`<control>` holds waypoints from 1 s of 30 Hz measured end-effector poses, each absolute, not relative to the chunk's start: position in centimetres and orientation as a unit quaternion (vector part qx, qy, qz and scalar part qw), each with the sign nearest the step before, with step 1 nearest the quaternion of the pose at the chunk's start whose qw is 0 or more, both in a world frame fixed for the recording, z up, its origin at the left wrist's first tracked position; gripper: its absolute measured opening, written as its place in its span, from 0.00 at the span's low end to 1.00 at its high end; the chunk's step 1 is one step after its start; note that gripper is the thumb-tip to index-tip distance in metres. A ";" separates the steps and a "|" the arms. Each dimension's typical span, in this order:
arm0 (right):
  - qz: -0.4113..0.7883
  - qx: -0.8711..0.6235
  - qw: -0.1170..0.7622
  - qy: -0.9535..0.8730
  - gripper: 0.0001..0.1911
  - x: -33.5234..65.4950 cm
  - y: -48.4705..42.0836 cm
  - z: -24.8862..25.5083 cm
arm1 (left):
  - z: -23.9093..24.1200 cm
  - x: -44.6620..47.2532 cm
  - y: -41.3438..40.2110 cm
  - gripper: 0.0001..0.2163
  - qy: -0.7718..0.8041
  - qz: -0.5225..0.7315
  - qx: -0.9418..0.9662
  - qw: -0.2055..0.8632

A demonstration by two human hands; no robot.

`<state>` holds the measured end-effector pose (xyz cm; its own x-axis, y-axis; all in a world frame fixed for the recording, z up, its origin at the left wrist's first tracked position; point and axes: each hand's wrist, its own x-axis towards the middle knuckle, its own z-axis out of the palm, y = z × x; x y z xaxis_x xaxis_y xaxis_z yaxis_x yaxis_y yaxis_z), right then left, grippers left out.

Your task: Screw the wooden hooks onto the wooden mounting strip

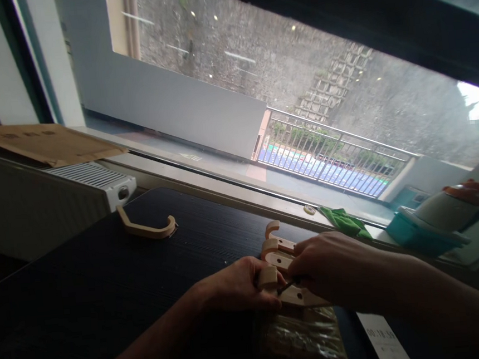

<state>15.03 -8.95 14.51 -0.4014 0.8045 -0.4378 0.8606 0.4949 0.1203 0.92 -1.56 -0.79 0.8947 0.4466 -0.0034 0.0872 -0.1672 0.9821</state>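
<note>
My left hand [244,284] is closed around the curled end of a pale wooden hook [268,277], thumb and fingers on either side of it. In my right hand [323,270], the fingers wrap a thin dark-shafted tool [288,284]; its grip is hidden. The tool's tip meets the wood near the hook's curl, beside a dark hole. Just behind, more curled wooden hooks [273,249] stand side by side, partly covered by my right hand. Off to the left, a separate bent wooden piece [149,231] lies on the dark table.
The dark tabletop [107,291] meets a window sill holding a green cloth [346,221] and a teal container [416,234]. A crinkled clear plastic bag [303,336] and a white timer display [383,334] lie near me. A brown envelope [43,142] rests on the radiator [96,175].
</note>
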 end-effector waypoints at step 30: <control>-0.064 0.466 0.215 0.856 0.08 14.7 -7.0 14.2 | 0.1 0.8 -1.8 0.09 0.176 0.138 0.739 0.635</control>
